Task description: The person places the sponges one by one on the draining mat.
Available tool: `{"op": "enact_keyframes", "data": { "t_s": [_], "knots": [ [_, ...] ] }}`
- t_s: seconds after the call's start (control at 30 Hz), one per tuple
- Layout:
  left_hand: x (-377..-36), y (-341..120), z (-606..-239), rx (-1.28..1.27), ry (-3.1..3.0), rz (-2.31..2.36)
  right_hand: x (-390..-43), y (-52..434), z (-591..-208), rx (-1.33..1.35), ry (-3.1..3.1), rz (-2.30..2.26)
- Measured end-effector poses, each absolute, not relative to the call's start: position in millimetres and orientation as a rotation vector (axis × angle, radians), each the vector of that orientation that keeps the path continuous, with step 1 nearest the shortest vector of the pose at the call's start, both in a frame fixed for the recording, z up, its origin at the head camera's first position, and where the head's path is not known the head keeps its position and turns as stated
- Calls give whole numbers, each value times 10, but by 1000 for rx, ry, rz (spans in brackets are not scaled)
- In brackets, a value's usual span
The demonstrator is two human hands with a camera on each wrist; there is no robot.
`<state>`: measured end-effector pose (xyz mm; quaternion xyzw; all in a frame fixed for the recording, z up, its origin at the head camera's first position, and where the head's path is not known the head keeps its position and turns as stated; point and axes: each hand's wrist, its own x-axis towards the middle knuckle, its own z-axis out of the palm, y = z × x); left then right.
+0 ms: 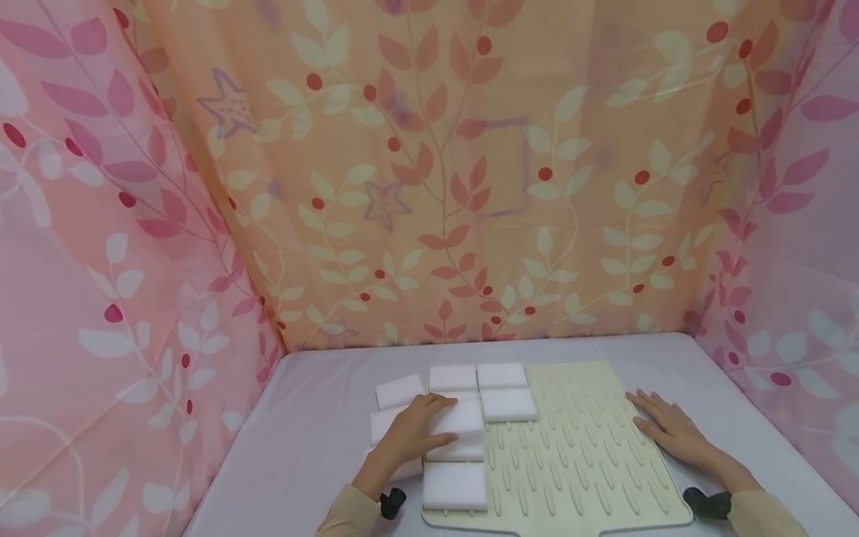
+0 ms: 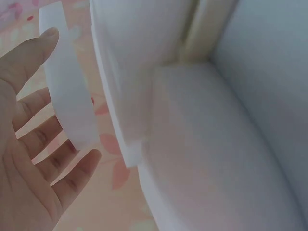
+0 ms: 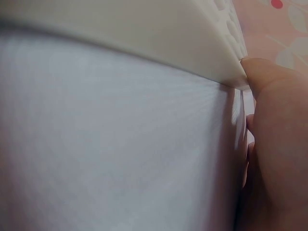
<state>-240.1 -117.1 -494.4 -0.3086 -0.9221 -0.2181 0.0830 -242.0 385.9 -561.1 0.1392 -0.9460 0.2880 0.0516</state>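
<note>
Several soft white foam blocks (image 1: pixel 456 425) sit lower centre under the flat, released left hand (image 1: pixel 412 432); the right hand (image 1: pixel 667 429) lies open-fingered on the ribbed cream mat (image 1: pixel 577 462).

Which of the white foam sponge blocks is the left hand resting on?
The left hand rests on the white foam sponge block in the middle of the cream ridged mat's left edge; the other blocks lie untouched around it.
</note>
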Motion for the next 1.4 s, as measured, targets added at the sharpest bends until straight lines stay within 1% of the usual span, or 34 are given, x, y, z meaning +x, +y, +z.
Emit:
{"op": "enact_keyframes", "data": {
  "t_s": [0.37,0.73,1.03,1.4],
  "knots": [
    [-2418,-813,-5009,-1027,-2665,-486,-2420,3854,-5620,440,-2869,882],
    [-2352,-483,-4957,-1078,-2608,-369,-2417,3866,-5620,430,-2880,886],
    [-2343,-315,-5008,-1123,-2626,-347,-2431,3875,-5644,433,-2880,881],
    [-2341,-216,-5037,-1148,-2620,-253,-2432,3882,-5627,424,-2886,865]
  ]
}}
